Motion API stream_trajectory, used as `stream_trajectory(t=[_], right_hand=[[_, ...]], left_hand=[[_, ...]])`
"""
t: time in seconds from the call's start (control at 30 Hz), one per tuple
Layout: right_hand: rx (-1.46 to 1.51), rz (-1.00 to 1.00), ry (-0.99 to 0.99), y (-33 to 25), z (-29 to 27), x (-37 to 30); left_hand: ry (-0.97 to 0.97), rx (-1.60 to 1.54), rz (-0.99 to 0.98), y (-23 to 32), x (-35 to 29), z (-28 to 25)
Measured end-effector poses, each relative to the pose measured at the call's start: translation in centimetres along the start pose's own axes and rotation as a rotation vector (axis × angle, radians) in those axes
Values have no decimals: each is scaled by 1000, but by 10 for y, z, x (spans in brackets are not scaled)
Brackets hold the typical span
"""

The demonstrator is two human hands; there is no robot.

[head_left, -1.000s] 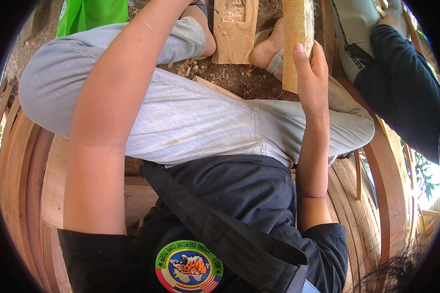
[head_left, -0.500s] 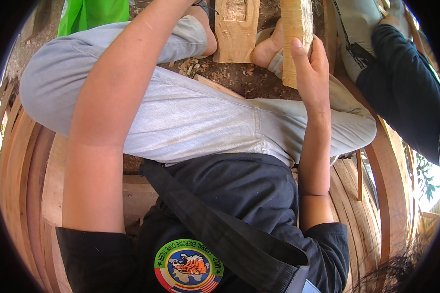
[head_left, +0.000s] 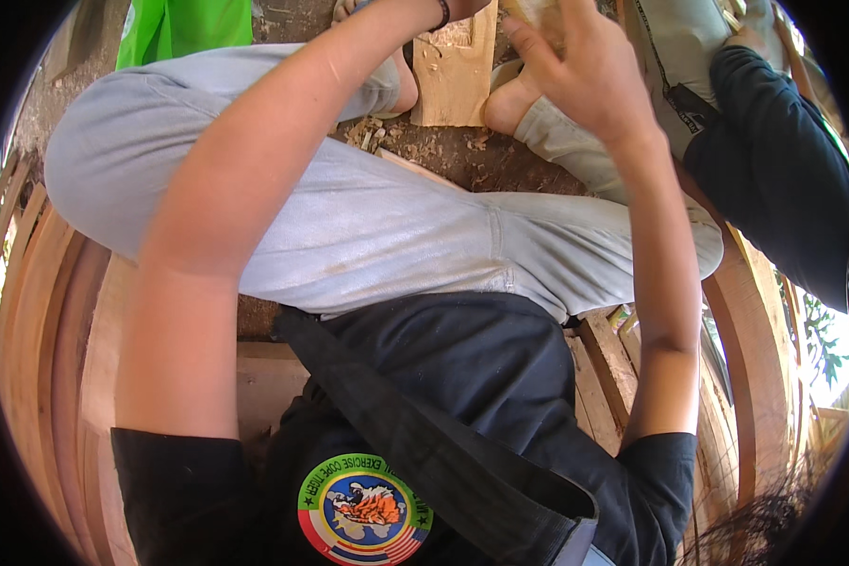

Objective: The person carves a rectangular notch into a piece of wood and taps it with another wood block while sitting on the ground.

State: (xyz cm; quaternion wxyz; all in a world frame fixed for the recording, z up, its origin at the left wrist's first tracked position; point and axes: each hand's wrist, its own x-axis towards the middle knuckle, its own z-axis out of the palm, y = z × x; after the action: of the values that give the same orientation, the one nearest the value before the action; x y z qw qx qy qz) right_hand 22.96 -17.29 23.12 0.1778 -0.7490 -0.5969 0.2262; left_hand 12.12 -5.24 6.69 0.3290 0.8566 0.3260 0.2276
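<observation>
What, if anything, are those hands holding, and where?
Can't tell: the right hand is by a wood piece; the picture's edge cuts off it and the left hand.

Extends left arm [head_left: 288,118] inward, with left hand [head_left: 464,8] mostly cropped. Holds right hand [head_left: 594,75] ahead with thumb [head_left: 534,47] spread wide.

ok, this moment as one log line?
left hand: over board, partly cut off; right hand: at wood block, grip unclear; ground: shavings

Plank [head_left: 451,92]: matt wd, rough recess [head_left: 457,36]; jeans [head_left: 396,226]: cloth.
</observation>
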Motion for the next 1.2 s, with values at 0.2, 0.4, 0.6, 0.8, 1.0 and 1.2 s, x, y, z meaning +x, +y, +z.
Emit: stream_trajectory(t=[0.2,0.4,0.6,0.8,1.0,1.2], right_hand=[[358,-277,127,-15,-30,9],[290,326,599,-70,6,35],[882,354,393,-7,-50,-20],[1005,545,403,2,2,-80],[927,711,308,10,38,-113],[858,553,316,6,40,-104]], left_hand=[[-213,-128,-142,10,12,12],[-68,-263,-297,-43,4,0],[-308,-1001,-864,-116,3,-6],[-459,-725,-661,-100,21,-26],[-366,-381,-374,-58,38,-45],[-322,-230,-352,-68,25,-32]])
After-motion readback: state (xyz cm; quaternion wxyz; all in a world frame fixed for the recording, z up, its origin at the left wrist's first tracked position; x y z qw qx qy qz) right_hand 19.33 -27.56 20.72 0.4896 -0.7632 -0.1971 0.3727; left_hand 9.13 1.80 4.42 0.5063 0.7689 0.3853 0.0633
